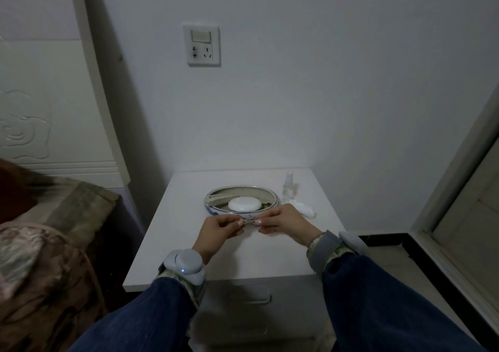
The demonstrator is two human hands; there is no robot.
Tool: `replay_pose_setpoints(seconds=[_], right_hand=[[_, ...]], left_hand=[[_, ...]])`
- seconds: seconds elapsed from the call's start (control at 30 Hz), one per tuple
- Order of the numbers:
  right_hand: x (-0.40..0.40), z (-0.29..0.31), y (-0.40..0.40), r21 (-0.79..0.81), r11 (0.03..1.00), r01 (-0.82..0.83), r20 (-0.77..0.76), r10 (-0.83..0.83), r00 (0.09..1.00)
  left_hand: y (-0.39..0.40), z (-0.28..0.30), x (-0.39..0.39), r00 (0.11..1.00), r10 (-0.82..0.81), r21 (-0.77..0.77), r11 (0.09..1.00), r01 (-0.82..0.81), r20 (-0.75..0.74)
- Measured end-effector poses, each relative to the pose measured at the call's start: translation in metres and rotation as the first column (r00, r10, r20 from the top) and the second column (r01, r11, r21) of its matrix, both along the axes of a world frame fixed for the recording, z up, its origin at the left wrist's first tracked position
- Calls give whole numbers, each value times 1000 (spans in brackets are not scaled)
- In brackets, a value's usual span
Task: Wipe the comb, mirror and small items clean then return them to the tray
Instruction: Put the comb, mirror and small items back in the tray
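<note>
Both hands meet in the air over the little white table [243,257]. The left hand [218,230] and the right hand [280,224] each pinch one end of a small thin thing [248,222], so the fingers are closed on it from both sides. It is too small and dim to tell just what it is; it may be a hair clip or a little stick. No cloth shows between the fingers, so I cannot tell if it is being rubbed right now.

Just past the held thing, on the far side, sits the round tray [216,211], a shallow dish with blue marks on its rim. Inside it lies a round white case [245,204], likely the mirror. Left of the case, the comb [218,198] leans on the tray's edge.

Out past the right hand, beside the tray, lies a crumpled white wipe [303,208]. A clear spray bottle [288,187] stands just behind it.

My guess is that this is the small-items step, with one small item in hand. Next, the right hand may need to let go and reach for the wipe close by, while the left hand keeps a firm pinch so the tiny thing does not drop. If it is clean, it only needs a short trip forward into the tray.
</note>
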State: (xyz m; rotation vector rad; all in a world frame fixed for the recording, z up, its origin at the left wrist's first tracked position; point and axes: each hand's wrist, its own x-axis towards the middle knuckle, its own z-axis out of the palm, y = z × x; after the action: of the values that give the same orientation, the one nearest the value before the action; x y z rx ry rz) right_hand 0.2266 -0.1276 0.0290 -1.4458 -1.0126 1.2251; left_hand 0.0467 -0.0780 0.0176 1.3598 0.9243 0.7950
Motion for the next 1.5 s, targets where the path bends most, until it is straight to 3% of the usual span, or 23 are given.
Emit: replay_pose_setpoints(seconds=[0.13, 0.27, 0.37, 0.47, 0.57, 0.83, 1.03, 1.23, 1.37, 1.5], right_hand=[[4, 3, 3, 65, 993, 94, 20, -96, 995], [14, 4, 14, 154, 932, 329, 1, -333, 943], [16, 0, 25, 251, 863, 439, 127, -479, 869], [10, -3, 35, 329, 851, 409, 333, -510, 793], [7, -11, 43, 364, 861, 356, 496, -503, 708], [8, -27, 50, 245, 912, 329, 692, -402, 599], [13, -27, 44, 204, 935, 289, 646, -350, 678], [10, -16, 26, 301, 928, 221, 583, -362, 727], [9, -14, 14, 161, 985, 60, 594, -146, 791], [7, -23, 5, -4, 999, -53, 636, 44, 771]], left_hand=[[4, 0, 4, 1000, -9, 1, 1000, 9, 13], [9, -4, 0, 999, 34, 13, 999, -34, -23], [13, -7, -5, 997, 61, 2, 998, -61, -53], [17, -11, -10, 993, 68, 5, 998, -68, -93], [19, -13, -15, 990, 56, 6, 998, -55, -131], [24, -20, -25, 988, 44, 9, 999, -43, -151], [21, -20, -21, 990, 42, -8, 999, -43, -134], [17, -18, -21, 986, 54, 21, 998, -51, -159], [15, -16, -17, 987, 51, 4, 999, -51, -153], [12, -15, -15, 986, 40, 0, 999, -40, -163]])
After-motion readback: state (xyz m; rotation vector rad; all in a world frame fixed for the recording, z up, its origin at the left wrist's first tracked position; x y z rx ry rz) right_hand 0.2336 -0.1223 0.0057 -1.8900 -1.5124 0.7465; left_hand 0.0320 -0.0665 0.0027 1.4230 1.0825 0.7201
